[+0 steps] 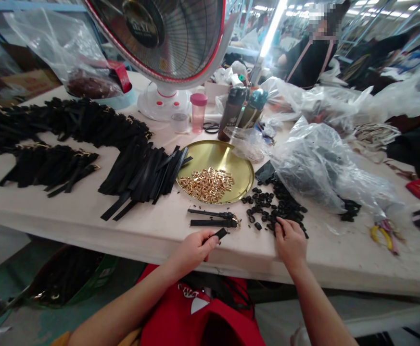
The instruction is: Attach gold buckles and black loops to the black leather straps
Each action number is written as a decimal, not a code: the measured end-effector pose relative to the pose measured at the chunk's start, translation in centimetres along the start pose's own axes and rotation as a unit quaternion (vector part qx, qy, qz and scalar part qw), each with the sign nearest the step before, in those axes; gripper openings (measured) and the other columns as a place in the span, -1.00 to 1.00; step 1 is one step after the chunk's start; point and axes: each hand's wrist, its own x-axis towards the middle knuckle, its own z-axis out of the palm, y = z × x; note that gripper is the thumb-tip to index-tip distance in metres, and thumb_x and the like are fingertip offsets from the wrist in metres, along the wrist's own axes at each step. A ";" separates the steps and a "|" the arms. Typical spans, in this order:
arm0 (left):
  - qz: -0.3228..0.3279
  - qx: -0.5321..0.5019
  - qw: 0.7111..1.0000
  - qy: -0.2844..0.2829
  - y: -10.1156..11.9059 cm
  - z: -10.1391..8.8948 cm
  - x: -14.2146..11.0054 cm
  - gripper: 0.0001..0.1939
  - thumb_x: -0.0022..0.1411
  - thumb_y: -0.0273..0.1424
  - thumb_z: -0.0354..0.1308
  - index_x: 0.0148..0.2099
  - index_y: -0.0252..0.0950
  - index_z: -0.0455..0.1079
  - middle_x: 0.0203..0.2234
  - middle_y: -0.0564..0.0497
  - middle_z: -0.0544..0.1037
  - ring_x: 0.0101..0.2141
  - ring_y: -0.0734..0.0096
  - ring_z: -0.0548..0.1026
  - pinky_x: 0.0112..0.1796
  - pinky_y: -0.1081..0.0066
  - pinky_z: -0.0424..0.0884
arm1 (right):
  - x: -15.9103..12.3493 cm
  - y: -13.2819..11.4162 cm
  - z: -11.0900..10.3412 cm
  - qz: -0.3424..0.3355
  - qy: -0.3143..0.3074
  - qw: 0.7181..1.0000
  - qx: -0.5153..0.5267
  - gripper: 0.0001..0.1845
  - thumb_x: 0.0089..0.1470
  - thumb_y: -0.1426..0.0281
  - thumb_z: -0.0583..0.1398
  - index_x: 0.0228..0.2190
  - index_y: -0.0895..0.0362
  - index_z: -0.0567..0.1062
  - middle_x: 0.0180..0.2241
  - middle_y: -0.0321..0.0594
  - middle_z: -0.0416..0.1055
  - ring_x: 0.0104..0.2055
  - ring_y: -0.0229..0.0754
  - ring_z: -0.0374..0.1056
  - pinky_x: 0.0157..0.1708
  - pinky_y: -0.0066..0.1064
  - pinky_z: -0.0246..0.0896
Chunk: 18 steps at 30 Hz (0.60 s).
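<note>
Currently | left fingers [210, 243]: closed round strap [221, 233] | right fingers [286, 226]: bent at loops [285, 207], hold unclear | tray [241, 174]: strap's twelve o'clock

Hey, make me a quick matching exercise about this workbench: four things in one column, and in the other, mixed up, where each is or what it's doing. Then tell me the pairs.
Column one:
1. Left hand
2. Right hand
3. Gold tray
4. Yellow-handled tool

Column two:
A. Bears a heap of small gold metal pieces
B. Is at the near edge of the small black pieces
C. Lies farther right than both hands
D. Holds a short black strap

Right pairs: 1-D, 2-B, 3-A, 4-C.
</note>
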 end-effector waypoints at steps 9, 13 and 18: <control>-0.001 -0.012 1.000 0.012 -0.2 0.3 -1.1 -0.70 0.20 -0.18 -0.12 -0.40 -0.31 0.21 -0.69 0.18 0.24 -0.63 0.58 0.21 -0.54 0.56 0.12 | 3.5 -0.8 -1.4 0.010 -0.071 0.997 -0.007 -0.69 0.11 0.29 0.01 -0.22 0.17 0.45 -0.28 -0.11 0.38 -0.27 -0.12 0.29 -0.25 -0.36 0.14; -0.001 -0.010 1.000 -0.003 0.1 0.7 -1.2 -0.70 0.19 -0.18 -0.12 -0.38 -0.31 0.23 -0.70 0.18 0.24 -0.62 0.56 0.23 -0.54 0.55 0.13 | 6.1 -1.3 -0.7 -0.042 -0.194 0.979 -0.056 -0.75 0.07 0.32 0.05 -0.32 0.13 0.49 -0.34 -0.12 0.41 -0.33 -0.13 0.31 -0.33 -0.37 0.11; -0.002 0.000 1.000 0.001 0.5 0.4 -1.5 -0.69 0.19 -0.18 -0.13 -0.42 -0.30 0.20 -0.69 0.17 0.26 -0.61 0.56 0.23 -0.52 0.54 0.13 | 8.0 -1.1 0.2 -0.067 -0.245 0.966 -0.043 -0.84 0.00 0.37 0.11 -0.41 0.13 0.49 -0.40 -0.16 0.41 -0.35 -0.16 0.32 -0.39 -0.42 0.09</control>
